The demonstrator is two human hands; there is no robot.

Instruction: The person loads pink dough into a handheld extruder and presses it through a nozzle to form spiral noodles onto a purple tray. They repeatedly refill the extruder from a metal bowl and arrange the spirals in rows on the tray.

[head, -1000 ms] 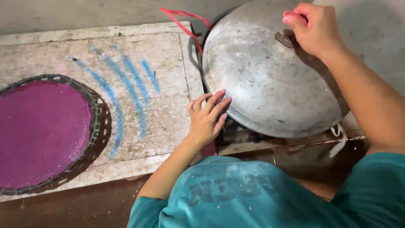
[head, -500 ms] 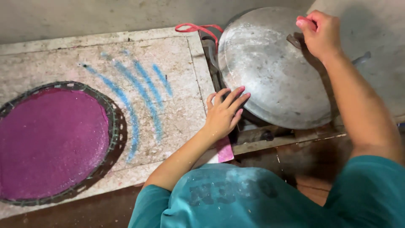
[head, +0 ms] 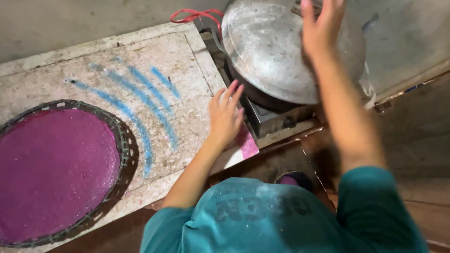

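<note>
A large round metal lid [head: 272, 51] leans tilted over a dark pot on a small stove [head: 269, 117] at the top right. My right hand [head: 321, 26] hovers over the lid with fingers spread and holds nothing. My left hand [head: 225, 115] rests flat on the edge of the worn white countertop [head: 93, 61], just left of the stove, fingers apart. A round woven tray [head: 123, 140] covered with a purple sheet [head: 51, 173] lies at the left of the counter.
Blue streaks [head: 136, 107] mark the counter between the tray and my left hand. A red cord [head: 192, 16] loops behind the lid. A pink patch [head: 246, 140] shows on the counter's front corner. My teal shirt fills the bottom of the view.
My right hand has let go of the lid's far rim and opened above it. My left hand has come off the lid's edge onto the counter. The view has shifted right.
</note>
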